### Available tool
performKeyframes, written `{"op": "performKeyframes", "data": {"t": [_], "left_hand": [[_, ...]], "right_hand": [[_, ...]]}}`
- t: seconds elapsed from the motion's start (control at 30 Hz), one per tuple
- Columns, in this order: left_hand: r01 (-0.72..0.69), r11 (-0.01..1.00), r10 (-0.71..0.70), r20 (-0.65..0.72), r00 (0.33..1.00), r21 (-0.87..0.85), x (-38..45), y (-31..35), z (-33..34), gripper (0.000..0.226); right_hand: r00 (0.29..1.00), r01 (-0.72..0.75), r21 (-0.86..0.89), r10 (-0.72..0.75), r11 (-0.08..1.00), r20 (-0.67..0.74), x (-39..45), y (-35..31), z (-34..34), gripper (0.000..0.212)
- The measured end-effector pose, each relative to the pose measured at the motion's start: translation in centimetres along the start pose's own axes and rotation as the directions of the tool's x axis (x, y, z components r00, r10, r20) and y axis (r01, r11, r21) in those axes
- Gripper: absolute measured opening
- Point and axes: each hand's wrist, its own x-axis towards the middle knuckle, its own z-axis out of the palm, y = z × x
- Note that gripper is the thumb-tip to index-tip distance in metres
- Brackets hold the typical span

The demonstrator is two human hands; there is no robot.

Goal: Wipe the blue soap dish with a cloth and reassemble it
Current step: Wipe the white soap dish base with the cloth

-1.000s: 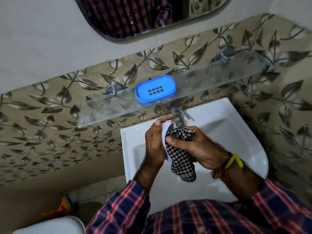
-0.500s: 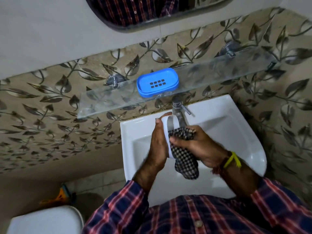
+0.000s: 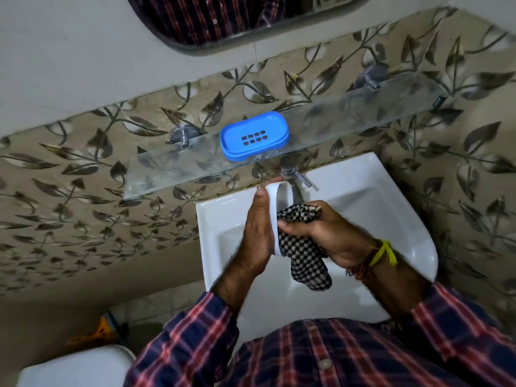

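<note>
The blue slotted part of the soap dish (image 3: 254, 136) lies on the glass shelf (image 3: 167, 169), above the tap. Over the sink my left hand (image 3: 258, 230) holds the dish's white lower tray (image 3: 276, 202) on edge, thumb at its top rim. My right hand (image 3: 321, 233) grips a black-and-white checked cloth (image 3: 303, 258) and presses it into the tray's inner side. The cloth's loose end hangs below my hands. Much of the tray is hidden by my palm and the cloth.
A white sink (image 3: 391, 219) sits under my hands, with a chrome tap (image 3: 290, 174) just behind the tray. A mirror (image 3: 251, 18) hangs above the shelf. A white toilet lid (image 3: 72, 367) and an orange object (image 3: 95, 333) sit at lower left.
My hands with the tray and cloth have stayed together over the sink; my right hand has shifted the cloth slightly inside the tray. The view tilted a little. The blue part has not moved.
</note>
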Motion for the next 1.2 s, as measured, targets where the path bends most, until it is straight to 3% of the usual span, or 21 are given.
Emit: {"op": "performKeyframes", "data": {"t": [0.13, 0.23, 0.27, 0.33, 0.4, 0.47, 0.53, 0.6, 0.73, 0.87, 1.0, 1.2], "left_hand": [[0.05, 0.997, -0.055, -0.087, 0.995, -0.05, 0.4, 1.3, -0.2, 0.055], [0.193, 0.972, -0.202, -0.058, 0.978, -0.134, 0.7, 1.4, -0.3, 0.067], [0.192, 0.97, -0.199, -0.033, 0.98, -0.148, 0.6, 1.4, -0.4, 0.07], [0.038, 0.996, -0.04, -0.019, 0.999, -0.085, -0.1, 1.3, -1.0, 0.063], [-0.25, 0.959, 0.247, 0.032, 0.968, 0.137, -1.2, 0.0, -1.4, 0.057], [-0.489, 0.802, 0.461, 0.166, 0.872, 0.342, -1.8, -2.3, -1.7, 0.054], [-0.528, 0.783, 0.513, 0.139, 0.847, 0.33, -1.8, -3.1, -1.1, 0.05], [-0.496, 0.836, 0.497, 0.059, 0.866, 0.233, -1.2, -2.9, -0.4, 0.049], [-0.464, 0.866, 0.473, -0.004, 0.881, 0.185, -1.2, -3.1, -0.2, 0.05], [-0.304, 0.95, 0.306, -0.018, 0.952, 0.075, -1.8, -1.9, 0.0, 0.057], [-0.167, 0.986, 0.167, -0.098, 0.981, 0.013, -1.1, 0.1, -0.6, 0.059], [0.133, 0.991, -0.134, -0.117, 0.984, -0.016, -1.1, 1.7, -0.4, 0.071]], "right_hand": [[0.988, 0.13, -0.164, -0.113, 0.978, 0.106, -1.0, 1.1, 0.8, 0.016], [0.964, 0.236, -0.417, -0.265, 0.878, -0.013, -0.9, 1.1, 1.5, 0.018], [0.957, 0.231, -0.419, -0.282, 0.878, -0.064, -0.7, 1.0, 1.6, 0.017], [0.966, 0.166, -0.179, -0.197, 0.97, -0.169, -0.3, 0.3, 1.4, 0.008], [0.987, 0.05, 0.124, -0.03, 0.991, -0.156, -0.2, -0.6, 0.8, 0.016], [0.994, -0.037, 0.259, 0.062, 0.965, -0.09, -0.4, -1.1, 0.8, 0.038], [0.995, -0.06, 0.314, 0.081, 0.948, -0.053, -0.3, -1.1, 1.2, 0.044], [0.997, -0.039, 0.313, 0.06, 0.949, -0.057, -0.2, -1.0, 1.6, 0.036], [0.999, 0.045, 0.139, -0.041, 0.989, -0.026, -0.6, -0.3, 1.2, 0.011], [0.998, 0.051, 0.122, -0.054, 0.991, 0.023, -0.3, -0.8, 0.7, 0.022], [0.984, 0.143, -0.024, -0.139, 0.99, 0.114, -0.4, -0.4, 1.1, 0.004], [0.962, 0.241, -0.2, -0.206, 0.95, 0.178, -0.7, 0.5, 0.7, 0.026]]}}
